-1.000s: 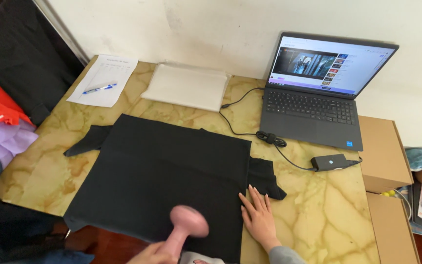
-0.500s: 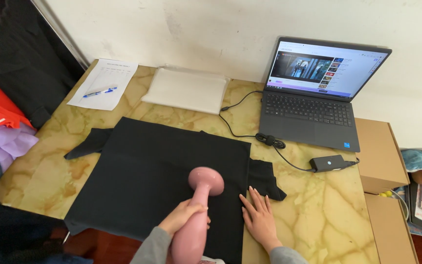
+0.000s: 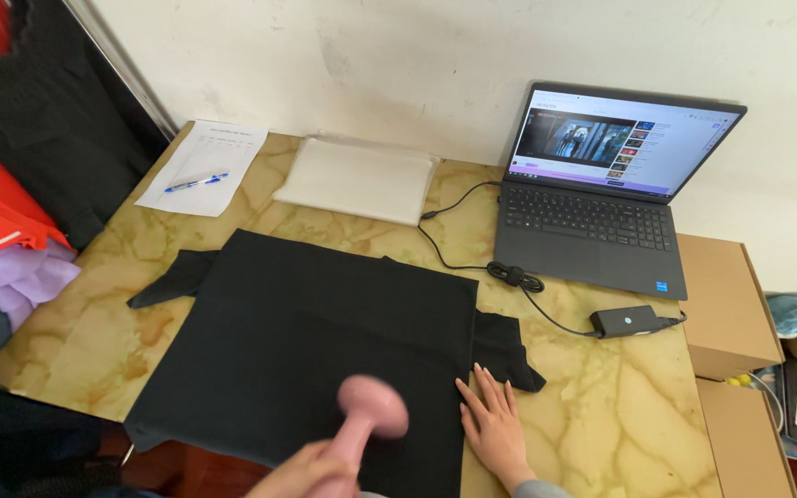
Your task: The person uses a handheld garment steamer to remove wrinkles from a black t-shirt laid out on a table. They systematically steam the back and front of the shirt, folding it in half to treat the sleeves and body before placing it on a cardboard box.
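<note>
- surface: a yellow marbled table (image 3: 601, 406) set against a pale wall.
- left hand (image 3: 311, 472), at the bottom edge: closed around the stem of a pink tool (image 3: 366, 420) with a round head; the image is blurred by motion.
- right hand (image 3: 493, 426): flat, fingers spread, holding nothing, pressing the right edge of the black cloth (image 3: 315, 341).
- key relation: the cloth lies ahead of both hands and mostly to the left. the tool's long axis points up and to the right, with its head over the cloth's near part. the left hand is the nearer one to that part.
- far side: white pouch (image 3: 357, 177), paper (image 3: 203, 164) with a pen (image 3: 196, 181), open laptop (image 3: 606, 184), charger (image 3: 627, 320).
- change: half a second ago the tool's head was farther up the cloth; it now lies nearer the body. the right hand has not moved.
</note>
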